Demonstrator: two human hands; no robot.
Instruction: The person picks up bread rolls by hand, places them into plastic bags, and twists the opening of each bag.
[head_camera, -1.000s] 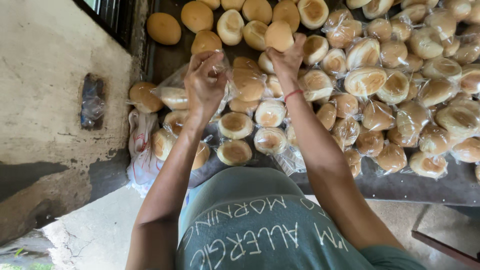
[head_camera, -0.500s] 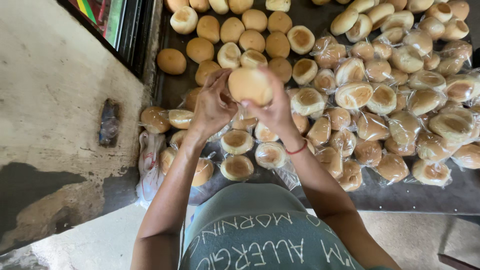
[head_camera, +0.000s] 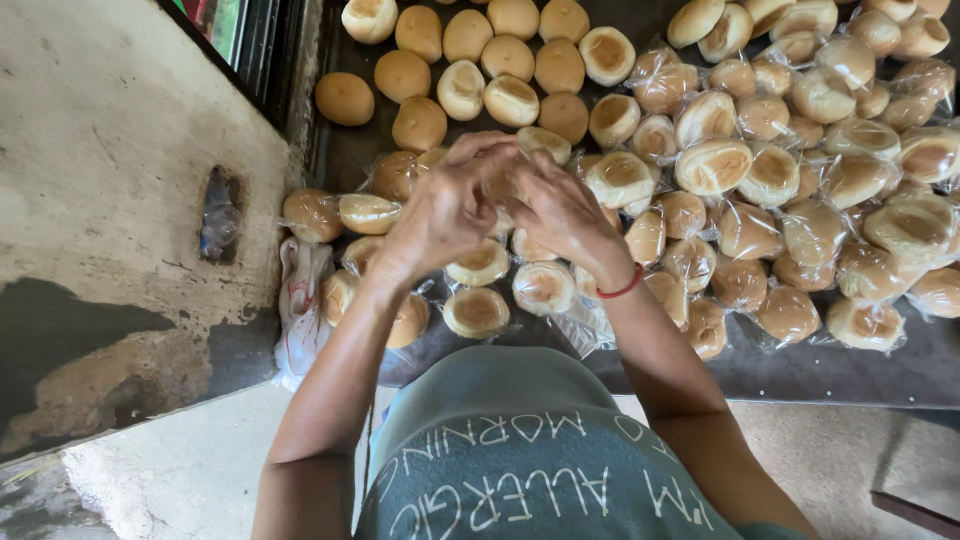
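- left hand (head_camera: 445, 210) and right hand (head_camera: 560, 215) have come together, both closed round a round golden bread bun, now mostly hidden.
- the bun is off the dark bench (head_camera: 850, 365), lifted above the clear-wrapped buns (head_camera: 790, 235).

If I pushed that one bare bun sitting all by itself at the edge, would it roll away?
The lone bun is domed on top and seems to rest on a flat base, so it would probably slide rather than roll. It looks puffy, so likely light and easy to squash. The dark table looks level, so it would probably stop soon.
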